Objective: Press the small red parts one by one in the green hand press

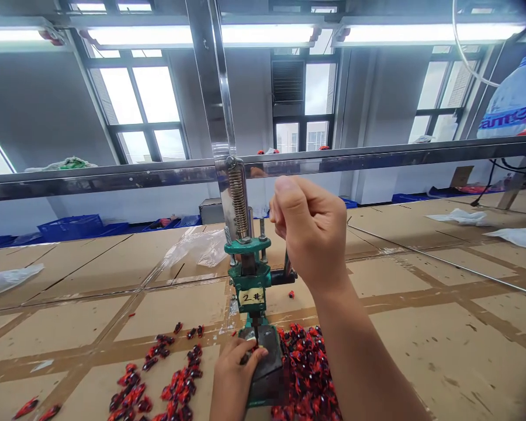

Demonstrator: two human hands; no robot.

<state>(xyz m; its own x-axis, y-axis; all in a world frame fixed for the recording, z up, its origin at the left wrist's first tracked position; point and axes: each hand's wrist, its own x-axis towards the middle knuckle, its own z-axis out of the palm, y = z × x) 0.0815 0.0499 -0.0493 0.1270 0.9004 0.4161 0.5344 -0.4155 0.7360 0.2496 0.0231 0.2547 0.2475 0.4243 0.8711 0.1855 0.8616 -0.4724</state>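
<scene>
A green hand press (248,280) with a coil spring (236,199) on top and a "2#" label stands in the middle. My right hand (311,231) is closed in a fist around the press's lever (286,263), whose upper part is hidden inside it. On the dark base plate (267,374), my left hand (236,365) has thumb and fingers closed right at the tip of the punch (256,333). What they pinch is mostly covered by the fingers. Small red and black parts lie in a dense pile (304,368) right of the base and in looser groups (179,380) on the left.
Cardboard taped together covers the table (403,339). A metal rail (158,174) crosses behind the press, joined by an upright metal post (213,76). A thin rod (456,267) lies at right. Clear plastic (201,248) rests behind the press; blue crates (70,227) stand beyond the table.
</scene>
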